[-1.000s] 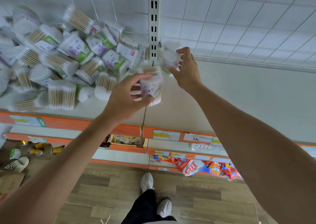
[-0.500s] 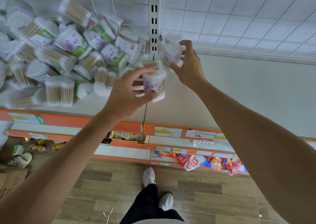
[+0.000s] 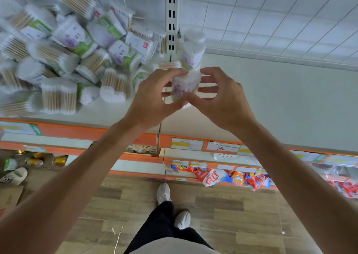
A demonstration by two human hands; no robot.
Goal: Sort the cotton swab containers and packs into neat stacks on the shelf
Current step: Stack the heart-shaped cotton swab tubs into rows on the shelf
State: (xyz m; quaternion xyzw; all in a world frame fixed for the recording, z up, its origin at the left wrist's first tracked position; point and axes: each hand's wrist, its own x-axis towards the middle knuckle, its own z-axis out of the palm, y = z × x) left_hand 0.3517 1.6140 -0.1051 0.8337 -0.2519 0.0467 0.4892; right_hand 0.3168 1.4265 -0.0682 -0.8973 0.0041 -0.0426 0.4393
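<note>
A round cotton swab container (image 3: 185,87) was gripped between both hands above the shelf (image 3: 280,98), the left hand (image 3: 153,96) and right hand (image 3: 219,96) each curling fingers around it. Just behind stood a short stack of containers (image 3: 193,50) beside the slotted upright (image 3: 172,17); a jumbled pile of swab packs (image 3: 64,52) lay to the left.

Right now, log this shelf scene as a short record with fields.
held item: cotton swab container, purple label
left hand: fingers curled round the container's left side
right hand: fingers curled round its right side
started stack: two containers stacked by the slotted upright
unsorted: jumbled pile of containers and packs at left
shelf: bare white surface at right
</note>
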